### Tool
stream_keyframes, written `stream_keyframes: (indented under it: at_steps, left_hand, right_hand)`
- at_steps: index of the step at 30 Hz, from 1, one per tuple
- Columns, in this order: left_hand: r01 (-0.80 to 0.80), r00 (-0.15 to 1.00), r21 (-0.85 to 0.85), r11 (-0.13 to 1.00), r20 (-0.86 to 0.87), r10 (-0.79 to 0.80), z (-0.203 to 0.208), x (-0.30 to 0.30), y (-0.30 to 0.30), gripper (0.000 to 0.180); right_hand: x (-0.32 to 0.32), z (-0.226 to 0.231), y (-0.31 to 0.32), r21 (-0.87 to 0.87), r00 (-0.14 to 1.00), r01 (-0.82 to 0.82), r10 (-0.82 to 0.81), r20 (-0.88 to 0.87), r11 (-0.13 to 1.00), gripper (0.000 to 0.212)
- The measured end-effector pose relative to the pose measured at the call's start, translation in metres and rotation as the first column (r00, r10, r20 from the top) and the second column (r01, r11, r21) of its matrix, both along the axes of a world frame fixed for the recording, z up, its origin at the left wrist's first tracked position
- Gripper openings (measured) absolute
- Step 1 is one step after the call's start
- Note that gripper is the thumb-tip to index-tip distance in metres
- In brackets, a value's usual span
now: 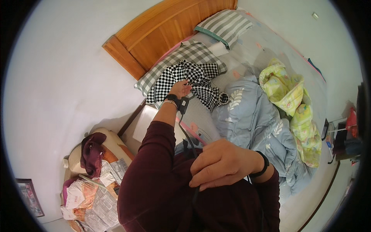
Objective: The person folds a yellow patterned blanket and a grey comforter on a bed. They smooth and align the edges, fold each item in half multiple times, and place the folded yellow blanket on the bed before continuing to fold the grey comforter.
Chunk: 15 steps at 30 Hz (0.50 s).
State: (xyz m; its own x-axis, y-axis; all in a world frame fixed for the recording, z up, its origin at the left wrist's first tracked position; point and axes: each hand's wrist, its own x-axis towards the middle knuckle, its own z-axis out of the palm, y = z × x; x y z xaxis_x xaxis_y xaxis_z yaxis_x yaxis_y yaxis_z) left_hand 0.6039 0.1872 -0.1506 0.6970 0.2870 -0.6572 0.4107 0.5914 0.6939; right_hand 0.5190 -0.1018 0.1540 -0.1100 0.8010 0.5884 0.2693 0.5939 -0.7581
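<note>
My left hand [181, 89] reaches out to a black-and-white checkered garment [167, 79] that lies rumpled on the bed. Its palm is partly turned up and the fingers look loosely apart against the cloth, without a clear grip. A small black device [184, 105] is strapped at that wrist, and a black cable [187, 133] hangs down from it. Close to my chest, my right hand [226, 162] pinches this cable between thumb and fingers. The lower end of the cable fades into my dark sleeve and shirt.
Plaid [166, 63] and striped [226, 25] pillows lie by the wooden headboard [154, 31]. A blue-grey quilt [247, 112] and a yellow patterned blanket [284, 89] are bunched on the right. At lower left, a chair [77, 158] is heaped with clothes. A white bedside surface [145, 121] adjoins the bed.
</note>
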Motion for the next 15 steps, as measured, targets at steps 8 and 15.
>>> stream_keyframes:
  at_steps: [8,15]
  left_hand:
    - [-0.029,0.997,-0.047,0.998,-0.076,0.025,-0.022,-0.029,0.004,0.032]
    - [-0.054,0.993,-0.087,0.995,-0.109,0.044,-0.033,-0.036,0.002,0.031]
  right_hand:
    - [-0.006,0.000,0.003,-0.065,0.997,-0.078,0.077,-0.012,0.995,0.014]
    - [-0.008,-0.001,0.005,-0.011,1.000,-0.011,0.011,-0.010,1.000,0.013]
